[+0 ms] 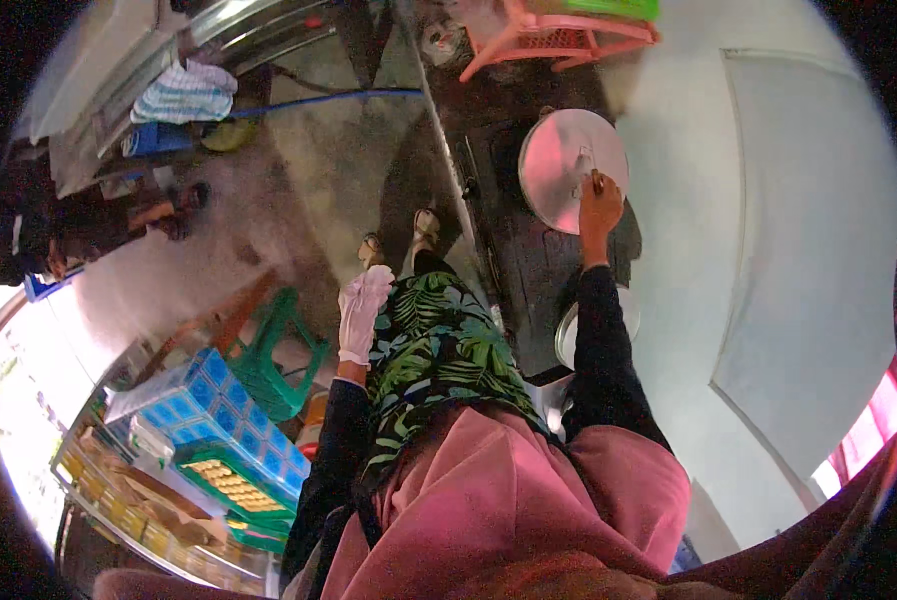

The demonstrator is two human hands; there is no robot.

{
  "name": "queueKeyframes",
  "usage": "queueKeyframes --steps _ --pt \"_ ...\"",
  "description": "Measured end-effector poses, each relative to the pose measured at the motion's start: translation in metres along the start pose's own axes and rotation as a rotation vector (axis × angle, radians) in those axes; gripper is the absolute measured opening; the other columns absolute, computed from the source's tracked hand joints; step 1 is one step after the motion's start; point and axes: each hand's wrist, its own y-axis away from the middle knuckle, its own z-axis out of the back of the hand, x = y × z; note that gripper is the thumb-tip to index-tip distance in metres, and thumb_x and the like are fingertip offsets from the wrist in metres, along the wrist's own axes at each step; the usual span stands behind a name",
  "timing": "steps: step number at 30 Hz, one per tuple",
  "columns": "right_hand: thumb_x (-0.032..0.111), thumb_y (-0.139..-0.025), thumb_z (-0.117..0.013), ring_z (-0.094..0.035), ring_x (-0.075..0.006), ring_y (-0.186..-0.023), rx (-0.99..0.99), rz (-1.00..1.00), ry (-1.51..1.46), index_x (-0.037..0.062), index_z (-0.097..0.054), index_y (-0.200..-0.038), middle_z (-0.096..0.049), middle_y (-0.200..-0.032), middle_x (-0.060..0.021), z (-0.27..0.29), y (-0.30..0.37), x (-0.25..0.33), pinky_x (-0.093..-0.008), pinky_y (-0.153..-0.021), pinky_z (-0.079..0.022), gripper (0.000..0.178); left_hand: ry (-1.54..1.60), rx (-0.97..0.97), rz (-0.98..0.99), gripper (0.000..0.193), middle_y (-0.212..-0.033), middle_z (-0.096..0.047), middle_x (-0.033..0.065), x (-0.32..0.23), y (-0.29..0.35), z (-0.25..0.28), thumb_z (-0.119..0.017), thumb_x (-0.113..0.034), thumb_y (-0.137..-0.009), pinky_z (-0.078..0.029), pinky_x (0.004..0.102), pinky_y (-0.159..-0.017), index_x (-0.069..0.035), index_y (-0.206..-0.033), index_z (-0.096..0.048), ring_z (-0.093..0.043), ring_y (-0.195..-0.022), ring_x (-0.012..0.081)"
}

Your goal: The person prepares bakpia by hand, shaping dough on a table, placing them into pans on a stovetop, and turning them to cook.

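My right hand (601, 207) reaches forward, bare, with its fingers closed on the handle at the middle of a round metal lid (558, 165). The lid looks silvery with a pink sheen, and a small dark knob or loop shows at its far left rim. What lies under it is hidden. My left hand (362, 312) wears a thin whitish glove and hangs beside my green leaf-patterned apron (438, 340). Its fingers look loosely extended, though blurred, and I see nothing held in them.
A dark surface (528, 270) runs under the lid along the pale wall (678, 250). Another round pale vessel (568, 335) is partly behind my right sleeve. A pink plastic stool (558, 45) stands ahead. At left are a green stool (283, 360) and a blue-tiled table (213, 400) with an egg tray (230, 478).
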Motion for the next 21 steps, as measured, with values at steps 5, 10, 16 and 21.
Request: queueKeyframes --steps 5,10,16,21 --pt "0.021 -0.085 -0.07 -0.062 -0.0334 -0.071 0.198 0.004 -0.225 0.0049 -0.066 -0.085 -0.066 -0.083 -0.0166 0.014 0.095 0.059 -0.045 -0.066 -0.048 0.016 -0.18 0.116 -0.113 0.037 -0.134 -0.059 0.0133 0.085 -0.015 0.047 -0.043 -0.016 -0.104 -0.043 0.0364 -0.105 -0.003 -0.138 -0.05 -0.056 -0.123 0.0237" --pt "0.011 -0.084 -0.066 -0.066 -0.0352 -0.084 0.824 0.057 -0.214 0.0068 -0.067 -0.11 -0.066 -0.099 -0.0177 -0.027 0.25 0.111 -0.045 -0.072 -0.051 0.026 -0.388 0.183 0.124 0.041 -0.136 -0.057 0.0099 0.069 -0.015 -0.003 -0.046 -0.025 -0.103 -0.037 0.0337 -0.108 -0.004 -0.139 -0.051 -0.05 -0.128 0.0223" --pt "0.02 -0.088 -0.061 -0.061 -0.0424 -0.094 0.833 0.25 -0.42 0.0107 -0.061 -0.123 -0.061 -0.107 -0.0233 -0.057 0.332 0.169 -0.0511 -0.078 -0.05 0.037 0.159 -0.006 0.122 0.042 -0.115 -0.068 0.0075 0.093 -0.028 0.025 -0.053 -0.035 -0.102 -0.045 0.0312 -0.095 0.001 -0.116 -0.066 -0.061 -0.103 0.0145" --pt "0.029 -0.097 -0.062 -0.062 -0.0258 -0.068 0.881 0.106 -0.25 0.0032 -0.063 -0.107 -0.066 -0.088 -0.0149 -0.089 0.285 0.142 -0.039 -0.061 -0.049 0.028 0.39 -0.134 0.219 0.048 -0.122 -0.064 0.0142 0.109 -0.036 0.088 -0.052 -0.038 -0.102 -0.043 0.0332 -0.099 0.005 -0.123 -0.06 -0.058 -0.111 0.0172"
